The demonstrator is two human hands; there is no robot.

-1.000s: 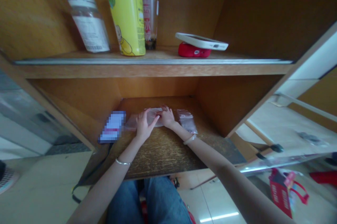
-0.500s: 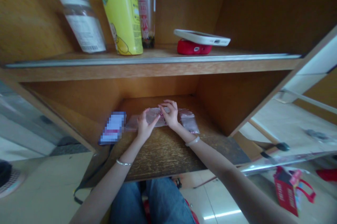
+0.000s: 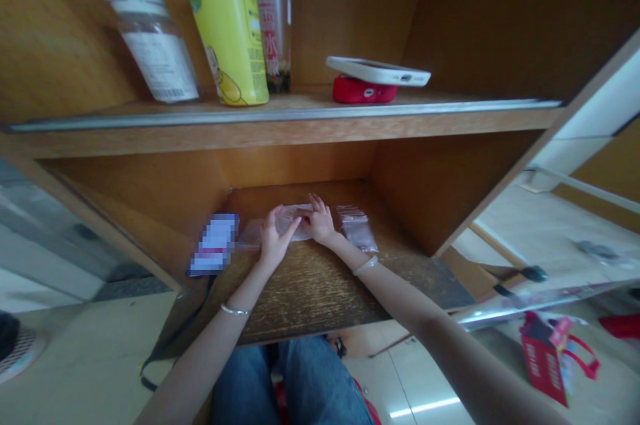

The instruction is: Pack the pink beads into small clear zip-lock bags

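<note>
A whitish see-through plastic bag (image 3: 287,217) lies on the lower shelf board between my two hands. My left hand (image 3: 273,238) grips its left side, thumb stretched across its front edge. At the other end, my right hand (image 3: 320,224) bends over the bag with thumb and forefinger drawn together at it; whatever is between them is too small or hidden to tell. Left of my left hand lies another flat clear plastic piece (image 3: 249,234). Close by my right wrist is a stack of small clear zip bags (image 3: 358,228).
A phone (image 3: 214,244) with a dark strap lies at the left of the board. On the upper shelf stand a white-capped jar (image 3: 160,58), a yellow bottle (image 3: 230,32), a clear cup (image 3: 279,25), and a white phone (image 3: 377,70) on a red case (image 3: 363,90). Wooden side walls flank the compartment.
My right hand has turned and lowered over the bag, its fingers now closer together. Small reddish bits that showed at its fingertips are now hidden. My left hand stays nearly still.
</note>
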